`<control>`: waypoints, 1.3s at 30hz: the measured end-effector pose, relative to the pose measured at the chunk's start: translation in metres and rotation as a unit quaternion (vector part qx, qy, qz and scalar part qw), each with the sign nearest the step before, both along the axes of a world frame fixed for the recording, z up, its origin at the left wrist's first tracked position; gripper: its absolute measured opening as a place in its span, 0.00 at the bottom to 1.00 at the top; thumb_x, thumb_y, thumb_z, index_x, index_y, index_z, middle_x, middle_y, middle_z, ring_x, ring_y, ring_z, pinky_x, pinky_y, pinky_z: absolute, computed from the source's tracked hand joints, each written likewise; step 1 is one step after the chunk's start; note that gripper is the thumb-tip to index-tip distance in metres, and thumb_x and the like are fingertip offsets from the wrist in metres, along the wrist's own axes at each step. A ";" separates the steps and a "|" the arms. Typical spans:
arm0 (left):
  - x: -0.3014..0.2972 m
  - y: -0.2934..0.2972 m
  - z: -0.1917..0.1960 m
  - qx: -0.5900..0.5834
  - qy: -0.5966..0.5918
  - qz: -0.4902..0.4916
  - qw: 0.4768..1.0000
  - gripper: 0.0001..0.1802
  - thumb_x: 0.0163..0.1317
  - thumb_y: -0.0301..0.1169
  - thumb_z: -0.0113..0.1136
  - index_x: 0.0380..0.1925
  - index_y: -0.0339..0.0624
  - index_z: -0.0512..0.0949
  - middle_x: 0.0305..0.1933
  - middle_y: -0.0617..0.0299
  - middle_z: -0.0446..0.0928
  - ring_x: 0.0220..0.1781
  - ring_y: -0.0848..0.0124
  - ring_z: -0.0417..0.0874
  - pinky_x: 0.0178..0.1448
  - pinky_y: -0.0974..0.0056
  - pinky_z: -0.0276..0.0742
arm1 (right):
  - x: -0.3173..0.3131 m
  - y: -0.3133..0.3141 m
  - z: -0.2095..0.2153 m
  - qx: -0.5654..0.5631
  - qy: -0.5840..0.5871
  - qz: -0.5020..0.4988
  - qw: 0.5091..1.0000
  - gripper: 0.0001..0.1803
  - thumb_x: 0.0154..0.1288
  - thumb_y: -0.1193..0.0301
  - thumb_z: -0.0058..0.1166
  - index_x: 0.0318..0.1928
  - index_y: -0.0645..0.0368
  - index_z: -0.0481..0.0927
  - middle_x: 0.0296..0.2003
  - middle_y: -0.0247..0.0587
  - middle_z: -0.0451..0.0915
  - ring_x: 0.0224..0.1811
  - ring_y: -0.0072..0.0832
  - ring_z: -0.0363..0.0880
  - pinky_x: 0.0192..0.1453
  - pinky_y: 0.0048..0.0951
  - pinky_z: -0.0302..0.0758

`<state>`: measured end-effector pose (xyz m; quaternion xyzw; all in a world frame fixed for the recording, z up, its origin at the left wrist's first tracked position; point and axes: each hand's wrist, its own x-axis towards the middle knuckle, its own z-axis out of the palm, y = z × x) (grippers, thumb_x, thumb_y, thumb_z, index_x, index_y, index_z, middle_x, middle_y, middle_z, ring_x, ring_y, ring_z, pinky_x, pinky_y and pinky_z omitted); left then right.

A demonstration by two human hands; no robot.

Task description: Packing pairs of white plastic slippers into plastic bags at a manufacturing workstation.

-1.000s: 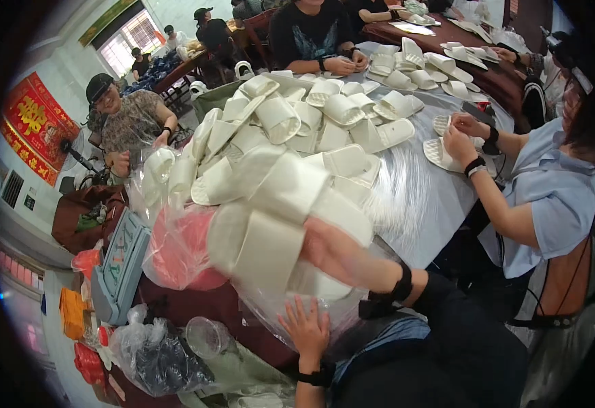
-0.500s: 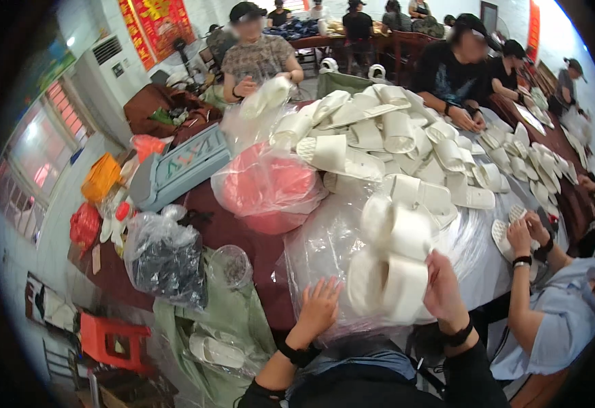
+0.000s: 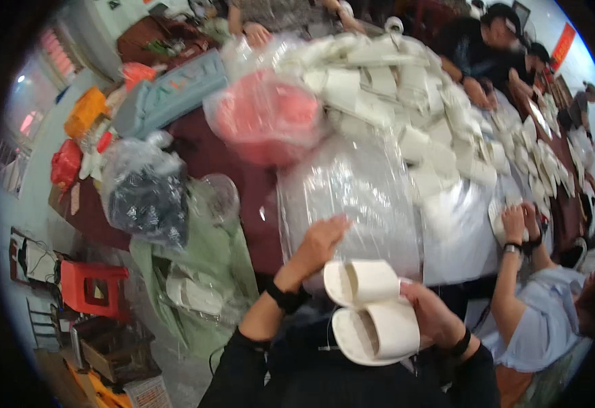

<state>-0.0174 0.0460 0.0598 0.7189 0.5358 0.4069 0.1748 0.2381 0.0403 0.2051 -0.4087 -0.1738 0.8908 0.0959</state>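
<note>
My right hand [image 3: 432,311] is closed on the sides of a pair of white slide slippers [image 3: 394,333], held close to my body at the table's near edge. The two slippers sit one above the other, their broad straps facing up. My left hand [image 3: 324,239] lies over the near left part of a flat stack of clear plastic bags [image 3: 352,183], fingers stretched out and holding nothing. Whether its fingertips press on the top bag I cannot tell. Beyond the bags rises a large pile of white slide slippers [image 3: 413,88].
Red items in a clear bag [image 3: 263,115] stand left of the pile, near a grey-blue plastic crate [image 3: 171,92]. A bag of dark items [image 3: 144,194] and a clear round tub [image 3: 219,197] are further left. At right, a co-worker's hands [image 3: 518,221] handle a white slipper.
My right hand has drawn the slippers from over the bags down toward my body. My left hand remains over the bags. The view has tilted downward.
</note>
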 end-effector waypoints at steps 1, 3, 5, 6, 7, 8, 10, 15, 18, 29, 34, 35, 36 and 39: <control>0.001 0.000 0.013 -0.020 -0.035 -0.006 0.999 0.22 0.62 0.24 0.49 0.58 0.41 0.70 0.62 0.51 0.69 0.63 0.56 0.70 0.65 0.58 0.63 | 0.002 0.001 -0.004 0.009 0.026 0.016 1.000 0.25 0.70 0.63 0.38 0.62 0.64 0.63 0.54 0.47 0.74 0.53 0.32 0.77 0.58 0.31 0.73; 0.003 0.003 0.028 0.050 -0.060 0.028 0.997 0.20 0.59 0.22 0.50 0.53 0.36 0.73 0.55 0.46 0.73 0.57 0.52 0.74 0.58 0.55 0.69 | 0.000 0.000 -0.001 0.030 0.018 0.027 0.999 0.25 0.70 0.62 0.38 0.62 0.64 0.64 0.54 0.48 0.74 0.53 0.31 0.77 0.58 0.31 0.73; 0.005 0.005 0.041 0.015 -0.025 0.029 0.999 0.21 0.63 0.25 0.47 0.57 0.37 0.70 0.60 0.49 0.71 0.61 0.54 0.71 0.64 0.57 0.64 | 0.007 -0.001 -0.004 0.013 0.013 0.000 1.000 0.26 0.69 0.60 0.37 0.61 0.63 0.64 0.53 0.48 0.75 0.53 0.30 0.77 0.58 0.30 0.73; 0.005 0.007 0.041 0.027 0.006 0.035 0.999 0.21 0.65 0.26 0.47 0.58 0.37 0.69 0.60 0.49 0.70 0.61 0.54 0.70 0.64 0.57 0.63 | 0.008 0.000 -0.001 0.002 0.003 -0.005 1.000 0.27 0.70 0.58 0.36 0.61 0.64 0.65 0.52 0.48 0.76 0.52 0.30 0.77 0.57 0.30 0.74; 0.010 0.004 0.038 0.019 -0.001 0.031 0.999 0.21 0.65 0.26 0.47 0.58 0.37 0.69 0.60 0.49 0.70 0.61 0.54 0.70 0.64 0.57 0.63 | 0.014 -0.001 -0.002 -0.011 0.003 -0.028 1.000 0.27 0.70 0.58 0.36 0.61 0.65 0.65 0.52 0.48 0.76 0.52 0.31 0.78 0.57 0.30 0.73; 0.013 0.000 0.037 0.005 0.014 0.035 0.999 0.21 0.65 0.27 0.46 0.58 0.37 0.69 0.60 0.49 0.70 0.62 0.53 0.70 0.64 0.56 0.62 | 0.018 0.001 -0.003 -0.018 0.006 -0.047 0.999 0.27 0.70 0.57 0.36 0.61 0.65 0.65 0.52 0.48 0.76 0.52 0.31 0.78 0.58 0.30 0.73; 0.015 -0.005 0.040 -0.004 0.028 0.045 0.999 0.21 0.66 0.28 0.46 0.59 0.38 0.68 0.61 0.49 0.70 0.62 0.53 0.69 0.63 0.56 0.61 | 0.019 0.004 -0.002 0.001 -0.013 -0.067 0.998 0.27 0.70 0.57 0.35 0.60 0.65 0.65 0.52 0.49 0.76 0.52 0.32 0.77 0.59 0.31 0.72; 0.035 -0.017 0.056 -0.006 0.029 0.033 0.999 0.23 0.65 0.28 0.47 0.60 0.40 0.67 0.64 0.50 0.66 0.65 0.52 0.65 0.65 0.53 0.58 | 0.019 -0.003 -0.005 0.074 -0.045 -0.186 0.979 0.27 0.70 0.58 0.35 0.62 0.63 0.64 0.53 0.46 0.75 0.52 0.34 0.77 0.58 0.35 0.73; 0.046 -0.029 0.065 0.002 0.058 0.027 0.998 0.23 0.63 0.27 0.47 0.60 0.39 0.68 0.65 0.51 0.65 0.69 0.52 0.60 0.68 0.48 0.52 | 0.016 -0.012 -0.020 0.099 -0.004 -0.238 0.966 0.26 0.70 0.61 0.36 0.62 0.63 0.61 0.57 0.48 0.70 0.57 0.36 0.72 0.63 0.37 0.68; 0.076 -0.042 0.058 0.008 0.100 0.006 0.995 0.24 0.62 0.31 0.50 0.60 0.48 0.68 0.66 0.56 0.64 0.70 0.46 0.56 0.67 0.33 0.40 | -0.013 0.002 -0.057 0.068 0.207 -0.283 0.934 0.15 0.69 0.71 0.37 0.54 0.54 0.67 0.55 0.39 0.71 0.56 0.31 0.69 0.59 0.34 0.65; 0.074 -0.040 0.061 -0.006 0.058 -0.013 0.998 0.23 0.61 0.32 0.52 0.59 0.51 0.70 0.67 0.59 0.63 0.72 0.47 0.51 0.66 0.30 0.34 | -0.021 0.015 -0.097 0.069 0.419 -0.253 0.870 0.18 0.72 0.70 0.33 0.60 0.53 0.62 0.59 0.40 0.67 0.60 0.33 0.66 0.63 0.38 0.63; 0.074 -0.042 0.062 0.004 0.063 -0.021 0.998 0.23 0.61 0.32 0.53 0.58 0.51 0.71 0.67 0.61 0.63 0.72 0.48 0.52 0.66 0.29 0.34 | -0.030 0.017 -0.085 0.079 0.384 -0.268 0.880 0.19 0.73 0.68 0.32 0.62 0.52 0.60 0.61 0.41 0.65 0.62 0.35 0.64 0.65 0.40 0.61; 0.074 -0.044 0.063 0.014 0.068 -0.030 0.997 0.22 0.60 0.32 0.54 0.57 0.52 0.72 0.67 0.62 0.63 0.72 0.48 0.52 0.66 0.28 0.35 | -0.035 0.018 -0.078 0.089 0.350 -0.284 0.888 0.20 0.74 0.66 0.30 0.64 0.51 0.58 0.63 0.42 0.63 0.64 0.37 0.63 0.67 0.42 0.59; 0.076 -0.049 0.072 0.017 0.084 -0.048 0.995 0.22 0.59 0.32 0.55 0.56 0.53 0.73 0.67 0.63 0.64 0.72 0.48 0.53 0.67 0.30 0.36 | -0.040 0.029 -0.083 0.098 0.381 -0.244 0.886 0.24 0.75 0.60 0.27 0.67 0.53 0.54 0.64 0.44 0.61 0.65 0.40 0.61 0.69 0.43 0.58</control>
